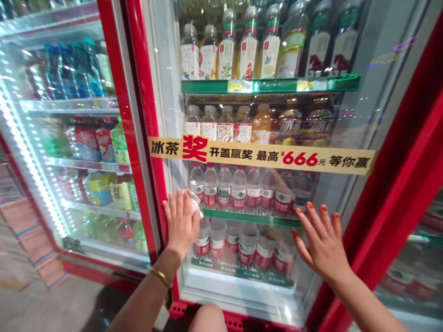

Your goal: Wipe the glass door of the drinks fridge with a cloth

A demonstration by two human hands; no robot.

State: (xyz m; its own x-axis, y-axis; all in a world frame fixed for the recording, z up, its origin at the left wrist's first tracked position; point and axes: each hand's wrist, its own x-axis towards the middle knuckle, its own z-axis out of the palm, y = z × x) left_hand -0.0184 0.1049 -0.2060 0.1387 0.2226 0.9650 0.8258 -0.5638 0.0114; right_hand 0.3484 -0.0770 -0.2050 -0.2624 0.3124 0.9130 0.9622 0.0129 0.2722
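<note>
A tall red-framed drinks fridge with a glass door (332,193) stands in front of me. Low on the door's left side, my left hand (182,219) lies against the glass, holding a crumpled white tissue (197,203) under its fingers. Part of the tissue sticks out beyond the fingertips; the rest is hidden. My right hand (323,240) is at the lower right of the door, its fingers spread and nothing in it. It looks to be on or just off the glass. Above both hands, a yellow promotional strip (263,156) with Chinese lettering crosses the door.
Behind the glass, water bottles (238,186) fill the lower shelves and tea bottles (248,46) the upper ones. A second lit fridge (126,115) stands at left, beside stacked pink boxes (26,226). More bottles (398,272) show at lower right. My knee (207,318) is near the fridge base.
</note>
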